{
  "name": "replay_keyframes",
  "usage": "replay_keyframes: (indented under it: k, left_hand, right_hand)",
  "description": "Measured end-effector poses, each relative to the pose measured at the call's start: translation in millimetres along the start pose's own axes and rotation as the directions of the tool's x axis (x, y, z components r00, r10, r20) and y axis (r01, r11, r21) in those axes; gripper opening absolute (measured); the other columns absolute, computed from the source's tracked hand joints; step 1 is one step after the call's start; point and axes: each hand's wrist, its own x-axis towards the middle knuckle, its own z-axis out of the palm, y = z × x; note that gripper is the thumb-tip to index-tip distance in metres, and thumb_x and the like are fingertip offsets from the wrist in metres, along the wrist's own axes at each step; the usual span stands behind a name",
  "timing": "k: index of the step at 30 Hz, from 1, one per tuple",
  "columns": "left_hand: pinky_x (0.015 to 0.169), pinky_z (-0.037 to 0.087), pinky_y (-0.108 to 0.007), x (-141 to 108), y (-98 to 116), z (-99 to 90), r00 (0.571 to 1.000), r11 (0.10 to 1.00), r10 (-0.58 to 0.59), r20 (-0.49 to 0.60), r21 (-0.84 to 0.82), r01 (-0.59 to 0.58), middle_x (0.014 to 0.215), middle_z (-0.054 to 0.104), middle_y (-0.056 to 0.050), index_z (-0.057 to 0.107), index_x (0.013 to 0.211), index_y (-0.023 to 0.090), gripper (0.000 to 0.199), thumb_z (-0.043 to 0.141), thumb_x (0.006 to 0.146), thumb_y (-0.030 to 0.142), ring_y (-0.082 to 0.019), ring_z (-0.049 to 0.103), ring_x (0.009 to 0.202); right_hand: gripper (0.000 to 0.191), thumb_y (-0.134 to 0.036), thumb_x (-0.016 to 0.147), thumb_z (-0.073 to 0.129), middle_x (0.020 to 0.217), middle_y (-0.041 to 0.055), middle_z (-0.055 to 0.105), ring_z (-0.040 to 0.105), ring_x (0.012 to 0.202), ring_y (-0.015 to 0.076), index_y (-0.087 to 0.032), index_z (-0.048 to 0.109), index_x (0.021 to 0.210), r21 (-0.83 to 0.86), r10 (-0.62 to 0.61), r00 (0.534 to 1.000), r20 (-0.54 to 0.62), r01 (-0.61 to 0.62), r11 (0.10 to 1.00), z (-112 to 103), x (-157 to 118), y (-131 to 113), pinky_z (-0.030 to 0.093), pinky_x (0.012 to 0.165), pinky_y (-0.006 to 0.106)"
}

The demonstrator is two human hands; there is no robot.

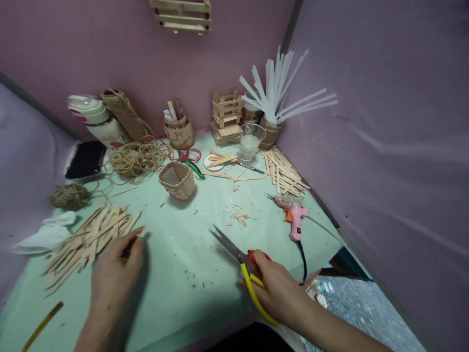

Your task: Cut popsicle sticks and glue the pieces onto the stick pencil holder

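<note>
My right hand [273, 283] grips a pair of scissors [232, 248] by its red and yellow handles. The narrow blades point up and left over the cloth, slightly parted. On the left, my left hand [117, 271] is closed in a pinch beside a pile of flat wooden craft sticks [95, 233]. What sits between its fingertips is too small to make out. A small stick-covered basket [178, 182] stands upright beyond the hands. Small wood chips [239, 218] lie scattered past the scissor tips.
A pink glue gun [293, 215] lies at the right, its cord hanging off the edge. Behind are more sticks [284, 171], a plastic cup [249, 146], white glue sticks [273, 93], twine [132, 159], a phone [86, 160] and a bottle [97, 120]. A yellow strip [43, 326] shows lower left.
</note>
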Motion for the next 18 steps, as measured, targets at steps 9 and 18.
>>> replay_keyframes:
  k: [9,18]
  left_hand:
    - [0.087,0.044,-0.041,32.6,-28.5,-8.5,0.973,0.949,0.176,-0.149,0.286,-0.128,0.103,0.063,-0.018,0.063,0.114,0.010,0.045,0.039,0.089,0.038,-0.032,0.056,0.103]
    - [0.076,0.046,-0.032,43.7,-30.3,-30.0,0.976,0.999,0.026,-0.214,0.025,-0.021,0.089,0.069,-0.004,0.057,0.125,0.020,0.048,0.049,0.078,0.028,-0.020,0.062,0.079]
  right_hand:
    - [0.034,-0.014,0.075,0.053,0.105,0.0116,0.065,0.062,0.090,0.0259,-0.015,0.055,0.109,-0.370,-0.163,0.981,0.109,0.192,0.909,23.2,21.8,-53.7,0.044,0.071,0.030]
    - [0.028,-0.001,0.080,0.046,0.090,0.0110,0.069,0.064,0.082,0.0261,-0.014,0.063,0.098,-0.496,-0.462,0.879,0.122,0.457,0.738,72.6,46.8,-80.8,0.048,0.066,0.033]
